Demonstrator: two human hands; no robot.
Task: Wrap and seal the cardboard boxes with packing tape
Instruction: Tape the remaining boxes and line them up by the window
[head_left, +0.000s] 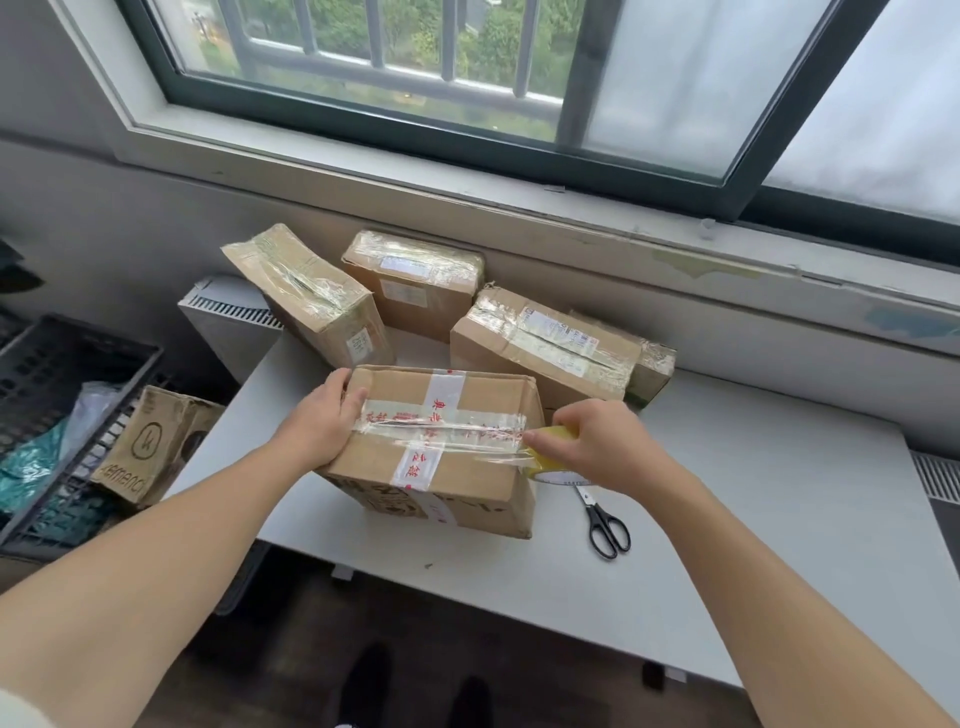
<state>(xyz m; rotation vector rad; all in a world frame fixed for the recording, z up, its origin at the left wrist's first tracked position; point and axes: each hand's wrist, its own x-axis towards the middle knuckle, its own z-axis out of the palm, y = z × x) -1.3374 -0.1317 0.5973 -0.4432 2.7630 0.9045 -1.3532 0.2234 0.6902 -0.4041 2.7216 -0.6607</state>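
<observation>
A cardboard box (457, 467) with white red-lettered tape lies on the white table (753, 519) in front of me. My left hand (324, 426) presses flat on the box's left end, over the start of a clear tape strip (457, 434) that runs across the top. My right hand (602, 447) grips a yellow tape roll (545, 462) at the box's right edge, the strip stretched from it. Black-handled scissors (605, 522) lie on the table just right of the box, partly under my right hand.
Several taped cardboard boxes (415, 286) lean against the wall under the window behind the box. Left of the table, another cardboard box (156, 441) leans beside a black crate (57, 395) holding bags. A white heater (228, 322) stands at the table's far left.
</observation>
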